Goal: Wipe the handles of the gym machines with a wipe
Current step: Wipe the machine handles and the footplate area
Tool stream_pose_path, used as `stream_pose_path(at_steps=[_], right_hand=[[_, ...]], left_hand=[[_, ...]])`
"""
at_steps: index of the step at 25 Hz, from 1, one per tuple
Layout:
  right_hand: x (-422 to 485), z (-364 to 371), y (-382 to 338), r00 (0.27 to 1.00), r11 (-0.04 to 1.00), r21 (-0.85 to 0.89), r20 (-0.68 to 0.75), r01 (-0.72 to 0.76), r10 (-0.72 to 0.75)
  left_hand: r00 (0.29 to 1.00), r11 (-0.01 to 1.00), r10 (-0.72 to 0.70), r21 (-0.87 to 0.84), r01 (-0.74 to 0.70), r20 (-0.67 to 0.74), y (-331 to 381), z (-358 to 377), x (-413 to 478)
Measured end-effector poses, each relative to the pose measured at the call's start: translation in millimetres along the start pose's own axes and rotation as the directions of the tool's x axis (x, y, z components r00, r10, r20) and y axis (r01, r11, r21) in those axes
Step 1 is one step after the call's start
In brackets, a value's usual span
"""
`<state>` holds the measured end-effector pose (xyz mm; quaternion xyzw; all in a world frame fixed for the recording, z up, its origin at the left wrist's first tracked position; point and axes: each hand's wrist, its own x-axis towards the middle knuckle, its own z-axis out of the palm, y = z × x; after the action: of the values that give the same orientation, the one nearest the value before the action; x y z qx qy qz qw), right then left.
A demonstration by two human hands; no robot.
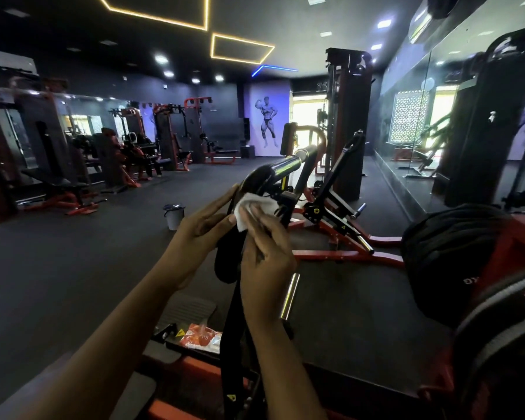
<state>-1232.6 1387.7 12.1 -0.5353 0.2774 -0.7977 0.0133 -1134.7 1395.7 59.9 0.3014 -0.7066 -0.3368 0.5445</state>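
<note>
Right hand (264,247) presses a white wipe (255,207) flat-fingered onto the machine's black handle (226,259) at frame centre. Left hand (200,219), fingers straight, rests against it. A bucket (174,216) stands on the dark floor (73,268) at centre left.

Wipe on the machine handle, mid-frame

The white wipe (256,207) is a bit crumpled and sits flat against the upper part of the black handle (226,262), right where the dark padded grip meets the curved black arm of the machine. One corner of it sticks out lower left, and the rest is tucked under the fingers of the right hand (264,247), which press it onto the bar. The handle itself runs more or less upright, thick and matte black, with a thinner black bar going on downward below it. The left hand (203,225) lies along its far side, fingers pointing up, thumb just beside the wipe's edge.
</note>
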Motion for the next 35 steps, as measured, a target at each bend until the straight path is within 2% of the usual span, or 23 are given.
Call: stream_pose_path(at_steps=[3, 6, 8, 12, 14, 16, 19, 20, 22, 24, 27, 29, 35], right_hand=[[-45.0, -7.1, 4.0, 0.998, 0.998, 0.023, 0.033, -0.058, 0.057], [-31.1, -13.0, 1.3, 0.997, 0.997, 0.019, 0.008, -0.073, 0.073], [-1.3, -7.1, -2.6, 0.999, 1.0, 0.011, -0.047, -0.016, 0.016], [-3.9, 4.6, -5.1, 0.995, 0.99, -0.108, -0.013, 0.094, -0.096], [-35.0, -1.3, 4.4, 0.998, 0.992, -0.113, 0.036, 0.055, -0.051], [-56.5, -9.3, 9.1, 0.988, 0.998, -0.054, 0.151, -0.027, 0.035], [-78.3, -12.4, 10.8, 0.937, 0.95, 0.085, 0.212, -0.3, 0.277], [-84.3, -13.9, 11.1, 0.93, 0.944, 0.063, 0.204, -0.324, 0.305], [-89.4, -18.5, 11.3, 0.947, 0.962, 0.015, 0.176, -0.274, 0.267], [-86.6, -22.3, 16.5, 0.981, 0.989, -0.044, 0.121, -0.144, 0.148], [-56.7, -12.3, 14.0, 0.992, 0.991, -0.035, 0.006, -0.128, 0.128], [-55.2, -5.7, 10.4, 0.994, 0.994, -0.038, 0.023, -0.103, 0.104], [-96.8, -11.0, 44.2, 0.962, 0.965, 0.016, 0.086, -0.263, 0.261]], left_hand=[[0.998, 0.996, 0.068, -0.06, -0.067, 0.001, -11.6, -2.1, -14.2], [0.998, 0.996, 0.059, -0.071, -0.06, -0.02, -18.2, -2.0, -23.4], [0.997, 0.997, 0.065, -0.043, -0.066, -0.034, -22.3, -1.9, -28.4], [0.998, 0.998, 0.063, -0.005, -0.064, -0.028, -28.9, 0.6, -34.9], [0.997, 0.998, 0.058, 0.03, -0.057, -0.041, -30.5, -0.5, -34.3], [0.997, 0.996, 0.074, 0.051, -0.072, -0.036, -34.4, -3.2, -36.3], [0.995, 0.992, 0.088, 0.089, -0.084, -0.041, -46.2, -4.8, -44.5], [0.994, 0.991, 0.095, 0.101, -0.091, -0.044, -51.1, -5.0, -46.9], [0.992, 0.983, 0.125, 0.136, -0.12, -0.028, -58.8, -5.6, -50.1], [0.989, 0.973, 0.147, 0.186, -0.139, -0.029, -63.8, -5.1, -52.4], [0.983, 0.962, 0.171, 0.224, -0.153, -0.063, -66.9, -0.8, -54.0], [0.984, 0.964, 0.164, 0.223, -0.144, -0.073, -68.1, -0.6, -54.3], [0.975, 0.916, 0.202, 0.37, -0.155, -0.091, -75.7, -4.1, -53.6]])
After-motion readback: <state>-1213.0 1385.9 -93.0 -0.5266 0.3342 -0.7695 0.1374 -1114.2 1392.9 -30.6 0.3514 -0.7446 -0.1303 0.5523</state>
